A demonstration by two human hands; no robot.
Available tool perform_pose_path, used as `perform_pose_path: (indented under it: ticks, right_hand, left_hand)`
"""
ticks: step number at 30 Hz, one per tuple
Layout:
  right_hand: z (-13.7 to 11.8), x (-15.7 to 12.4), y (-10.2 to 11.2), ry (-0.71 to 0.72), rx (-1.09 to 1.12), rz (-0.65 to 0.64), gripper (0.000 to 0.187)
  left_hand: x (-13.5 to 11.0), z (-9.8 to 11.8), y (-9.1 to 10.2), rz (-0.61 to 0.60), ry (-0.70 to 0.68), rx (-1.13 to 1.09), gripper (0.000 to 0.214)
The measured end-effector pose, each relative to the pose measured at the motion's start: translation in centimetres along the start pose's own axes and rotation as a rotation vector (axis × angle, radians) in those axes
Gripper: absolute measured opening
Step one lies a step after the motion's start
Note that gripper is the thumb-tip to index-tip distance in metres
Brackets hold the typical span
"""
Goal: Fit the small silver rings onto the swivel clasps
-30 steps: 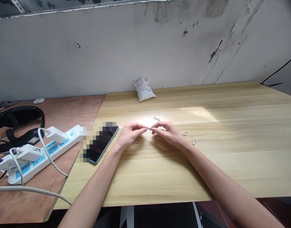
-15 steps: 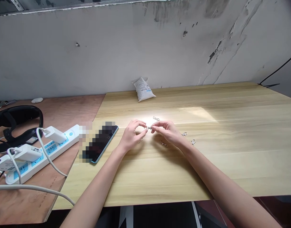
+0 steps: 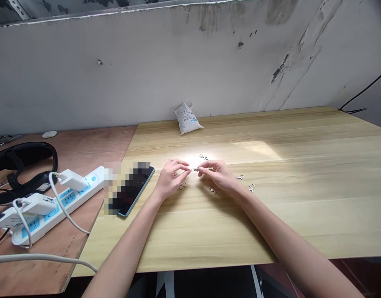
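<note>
Pinched by the right hand (image 3: 220, 174) just beside the left hand (image 3: 168, 179), whose hold cannot be told, the metal clip (image 3: 195, 170) could be dropped if it is unevenly squeezed.

Head view (fairly near) looks forward, down onto the table (image 3: 302, 186)
</note>
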State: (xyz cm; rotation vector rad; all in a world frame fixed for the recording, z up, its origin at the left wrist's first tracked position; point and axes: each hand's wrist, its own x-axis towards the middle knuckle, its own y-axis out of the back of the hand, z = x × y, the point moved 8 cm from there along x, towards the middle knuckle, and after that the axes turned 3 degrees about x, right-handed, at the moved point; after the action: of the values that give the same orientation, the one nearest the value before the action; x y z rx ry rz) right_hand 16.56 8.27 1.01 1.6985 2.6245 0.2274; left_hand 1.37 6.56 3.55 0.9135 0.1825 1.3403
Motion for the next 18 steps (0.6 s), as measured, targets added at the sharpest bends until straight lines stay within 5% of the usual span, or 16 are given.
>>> perform_pose_path:
  ticks: [7, 18]
  right_hand:
    - [0.6, -0.4, 0.1, -0.117, 0.147, -0.014, 0.029]
    - [0.5, 0.4, 4.9, 0.081, -0.409, 0.411, 0.038]
  left_hand:
    - [-0.4, 2.8, 0.4, 0.068, -0.217, 0.423, 0.015]
    - [-0.7, -3.7, 2.9, -0.195, 0.087, 0.372, 0.020]
